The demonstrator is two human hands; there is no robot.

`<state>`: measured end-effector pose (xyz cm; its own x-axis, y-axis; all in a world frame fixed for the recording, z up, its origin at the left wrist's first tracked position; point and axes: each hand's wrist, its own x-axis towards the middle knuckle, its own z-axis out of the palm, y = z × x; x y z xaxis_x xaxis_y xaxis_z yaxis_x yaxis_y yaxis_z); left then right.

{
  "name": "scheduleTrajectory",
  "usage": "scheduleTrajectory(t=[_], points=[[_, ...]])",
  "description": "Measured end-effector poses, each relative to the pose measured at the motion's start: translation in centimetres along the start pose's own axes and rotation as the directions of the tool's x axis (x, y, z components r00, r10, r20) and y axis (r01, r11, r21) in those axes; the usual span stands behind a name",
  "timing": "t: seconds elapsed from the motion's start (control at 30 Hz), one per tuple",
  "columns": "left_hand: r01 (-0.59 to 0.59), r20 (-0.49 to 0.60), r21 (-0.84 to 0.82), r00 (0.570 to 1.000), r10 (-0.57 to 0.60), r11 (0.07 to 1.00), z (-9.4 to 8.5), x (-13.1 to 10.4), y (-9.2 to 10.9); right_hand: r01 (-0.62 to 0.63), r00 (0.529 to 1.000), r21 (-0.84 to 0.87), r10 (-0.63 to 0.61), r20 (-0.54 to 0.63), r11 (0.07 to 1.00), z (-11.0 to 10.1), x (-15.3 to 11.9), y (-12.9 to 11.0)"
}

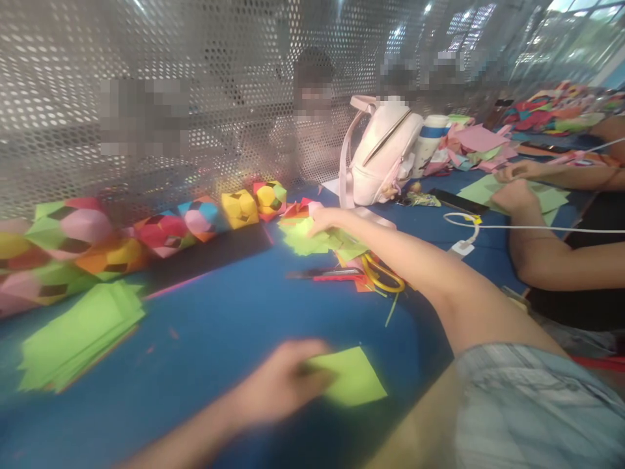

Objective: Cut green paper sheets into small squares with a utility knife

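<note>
Near the table's front edge, my left hand (286, 378) is closed on a square sheet of light green paper (359, 378), gripping its left edge; motion blurs the hand. My right arm stretches across the table. At its end my right hand (326, 220) lies over a heap of folded light green paper pieces (303, 238), its fingers apart and touching the heap; whether a piece is between them is unclear. Just below that heap are a red-and-black cutter (336, 276) and yellow-handled scissors (383, 273). A stack of green paper (81, 335) sits at the left.
Colourful folded paper balls (166, 233) line the perforated metal panel (219, 85). A pale pink backpack (383, 153) and a white tumbler (430, 146) stand behind my right arm. A white cable (537, 228) crosses the right side, where another person's hands (517, 192) handle green paper.
</note>
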<state>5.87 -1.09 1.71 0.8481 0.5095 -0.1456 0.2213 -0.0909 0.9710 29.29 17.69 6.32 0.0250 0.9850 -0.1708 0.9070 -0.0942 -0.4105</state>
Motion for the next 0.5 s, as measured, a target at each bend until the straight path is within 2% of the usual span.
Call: scheduleTrajectory(t=[0.23, 0.5], points=[[-0.011, -0.015, 0.032, 1.000, 0.011, 0.999, -0.1, -0.1, -0.1, 0.091, 0.996, 0.006, -0.090, -0.024, 0.996, -0.1, -0.3, -1.1], [0.017, -0.041, 0.018, 0.999, -0.016, 1.000, 0.0, -0.1, -0.5, 0.074, 0.996, 0.045, -0.071, -0.052, 0.996, -0.8, -0.7, 0.2]])
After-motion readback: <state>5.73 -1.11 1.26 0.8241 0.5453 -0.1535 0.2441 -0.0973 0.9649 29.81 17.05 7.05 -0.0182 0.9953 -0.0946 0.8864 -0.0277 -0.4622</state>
